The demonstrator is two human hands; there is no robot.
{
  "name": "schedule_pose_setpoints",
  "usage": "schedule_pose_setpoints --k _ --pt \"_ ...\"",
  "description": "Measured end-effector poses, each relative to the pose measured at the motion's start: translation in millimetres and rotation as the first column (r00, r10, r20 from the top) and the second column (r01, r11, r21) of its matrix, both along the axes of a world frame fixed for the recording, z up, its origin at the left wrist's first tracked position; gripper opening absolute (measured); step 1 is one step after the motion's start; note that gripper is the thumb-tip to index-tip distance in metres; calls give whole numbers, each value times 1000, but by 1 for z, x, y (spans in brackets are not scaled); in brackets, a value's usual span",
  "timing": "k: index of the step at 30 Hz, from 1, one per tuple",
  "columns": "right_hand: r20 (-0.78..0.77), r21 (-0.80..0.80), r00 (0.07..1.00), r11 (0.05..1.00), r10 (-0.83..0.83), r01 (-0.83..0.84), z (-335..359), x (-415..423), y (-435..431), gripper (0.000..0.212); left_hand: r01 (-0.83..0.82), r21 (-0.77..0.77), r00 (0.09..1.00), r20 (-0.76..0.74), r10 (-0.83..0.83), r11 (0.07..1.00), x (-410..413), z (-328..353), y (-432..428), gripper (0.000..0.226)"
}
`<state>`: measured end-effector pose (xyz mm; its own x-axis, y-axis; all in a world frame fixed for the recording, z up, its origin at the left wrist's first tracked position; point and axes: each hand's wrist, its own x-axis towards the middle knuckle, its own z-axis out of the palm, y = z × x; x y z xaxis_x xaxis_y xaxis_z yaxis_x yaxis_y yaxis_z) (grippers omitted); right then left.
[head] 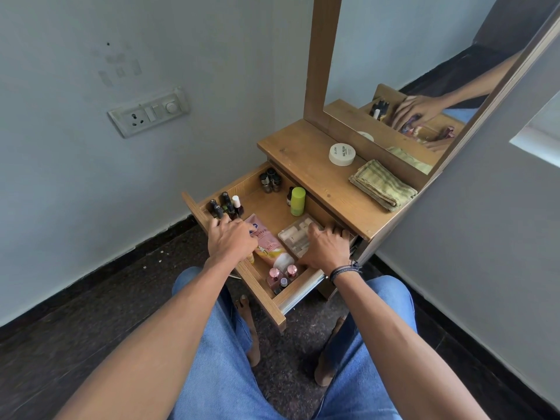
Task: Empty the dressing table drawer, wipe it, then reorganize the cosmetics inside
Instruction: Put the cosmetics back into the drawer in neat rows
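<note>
Inside the open drawer [300, 287], a pink tube [268, 248] lies slantwise between both hands, cap toward the person. The left hand [231, 237] covers its far end, fingers bent down; any pinch is hidden. The right hand [325, 250] curls round a clear box [292, 236] just beside it.

One drawer [266, 301] holds one pink tube [268, 247], one green bottle [298, 201], one clear box [292, 234] and two pink-capped bottles [274, 275]; the desk [306, 165] carries one jar [342, 154], one cloth [381, 184].

Hands [231, 237] [325, 248] seemingly inside drawer [268, 207]
</note>
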<state>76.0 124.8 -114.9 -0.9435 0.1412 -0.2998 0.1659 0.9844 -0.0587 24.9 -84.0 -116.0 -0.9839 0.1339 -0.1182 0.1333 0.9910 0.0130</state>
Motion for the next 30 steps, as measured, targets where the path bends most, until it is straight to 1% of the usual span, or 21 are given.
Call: schedule_pose_setpoints --k 4,8,13,15,16,19,20,21,24,25,26,28,30 --pt "33 16 999 1000 -24 24 -1 -3 -3 86 -1 -9 1000 3 1 1000 0 0 0 39" --pt "10 18 999 999 -37 37 0 -2 -4 62 0 -2 1000 7 1 1000 0 0 0 38" --pt "-7 -21 999 999 -32 31 4 1 -3 62 5 -5 1000 7 -5 1000 0 2 0 38" --pt "-92 -74 995 997 -30 23 12 1 -1 57 1 6 1000 8 -1 1000 0 2 0 38" --pt "-154 -113 988 994 -27 9 19 0 -1 50 0 9 1000 8 0 1000 0 2 0 37" --pt "-337 -234 940 972 -52 -30 47 -10 -1 16 4 -1 1000 6 -4 1000 -1 3 0 35" --pt "-403 -255 912 966 -76 -32 57 -16 1 8 3 -2 1000 6 -3 1000 -1 5 1 37" --pt "-470 -272 876 962 -109 -26 67 -22 3 6 3 -1 1000 5 -3 1000 0 6 1 39" --pt "-611 -344 762 939 -213 -13 89 -47 18 7 6 14 1000 -2 -6 1000 1 7 1 38" --pt "-625 -347 747 938 -227 -5 91 -59 25 13 1 22 1000 -4 -1 1000 2 6 0 37" --pt "-614 -331 754 943 -233 22 91 -71 32 22 -7 27 1000 -3 7 1000 2 6 0 37" --pt "-535 -263 810 958 -241 112 88 -97 47 40 -14 20 1000 1 14 1000 3 5 0 35" --pt "-460 -202 855 966 -237 159 85 -117 57 45 -13 18 1000 -6 13 1000 4 6 1 33"
